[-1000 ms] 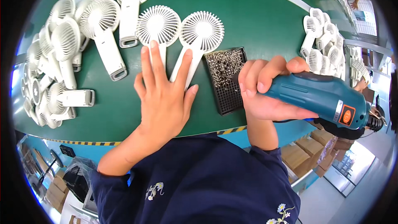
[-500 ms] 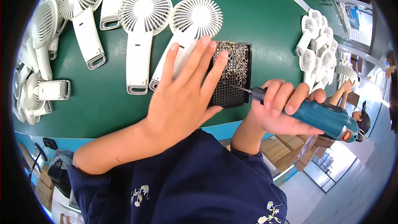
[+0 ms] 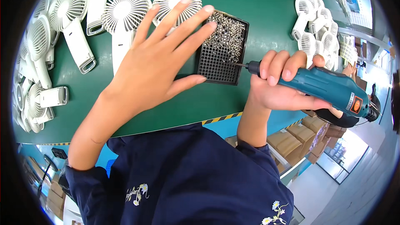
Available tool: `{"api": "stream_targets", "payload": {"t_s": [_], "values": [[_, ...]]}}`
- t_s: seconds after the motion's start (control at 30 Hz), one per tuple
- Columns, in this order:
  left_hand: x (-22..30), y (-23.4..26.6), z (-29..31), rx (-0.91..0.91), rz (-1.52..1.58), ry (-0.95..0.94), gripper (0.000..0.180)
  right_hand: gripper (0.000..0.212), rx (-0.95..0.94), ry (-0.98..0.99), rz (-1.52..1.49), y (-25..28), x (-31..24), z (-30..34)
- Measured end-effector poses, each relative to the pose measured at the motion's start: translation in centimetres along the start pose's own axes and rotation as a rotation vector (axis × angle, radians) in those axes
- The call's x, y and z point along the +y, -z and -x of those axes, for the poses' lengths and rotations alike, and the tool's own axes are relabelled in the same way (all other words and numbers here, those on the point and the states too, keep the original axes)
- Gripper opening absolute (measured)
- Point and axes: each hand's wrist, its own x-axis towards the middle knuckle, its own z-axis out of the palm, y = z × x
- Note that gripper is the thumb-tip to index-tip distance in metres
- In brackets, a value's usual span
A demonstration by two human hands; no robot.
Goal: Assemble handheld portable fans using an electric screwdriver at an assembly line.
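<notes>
My right hand (image 3: pixel 283 81) is wrapped round a teal electric screwdriver (image 3: pixel 325 85), its thin bit pointing left. The bit's tip is over the lower part of a black screw tray (image 3: pixel 221 68), a grid of small holes. Loose silver screws (image 3: pixel 229 33) heap in the tray's upper part. My left hand (image 3: pixel 160 50) is empty, fingers spread, left of the tray and above two white handheld fans. It partly covers one fan (image 3: pixel 125 10) and the handle of another fan (image 3: pixel 177 2). I cannot tell whether it touches them.
More white fans (image 3: pixel 68 10) lie along the left of the green table (image 3: pixel 166 118), and a pile of fans (image 3: pixel 318 25) is at the right. Behind the right side are cardboard boxes (image 3: pixel 287 143) and another person, partly hidden by the screwdriver.
My view has shifted, so the tray and fans sit differently in the picture. My left hand has moved left off the tray's edge with fingers spread wider. The screwdriver stays at the tray.
</notes>
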Motion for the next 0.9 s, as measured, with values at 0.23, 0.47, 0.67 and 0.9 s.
{"api": "stream_targets", "payload": {"t_s": [0.23,0.47,0.67,0.9], "values": [[0.4,-0.7,2.2,-0.018,-0.134,0.109,0.067,0.093,0.117,-0.023,-0.026,0.0,0.8,0.3],[2.4,-0.5,2.6,0.274,0.101,0.039,0.054,0.082,0.035,-0.034,-0.12,-2.4,-1.1,0.6],[2.4,-1.8,1.9,0.52,0.286,-0.127,0.027,0.078,0.021,-0.138,-0.19,-4.7,-1.6,0.4],[1.8,-2.4,3.8,0.467,0.466,-0.055,0.025,0.078,0.046,-0.148,-0.21,-5.8,-0.6,1.5]]}}
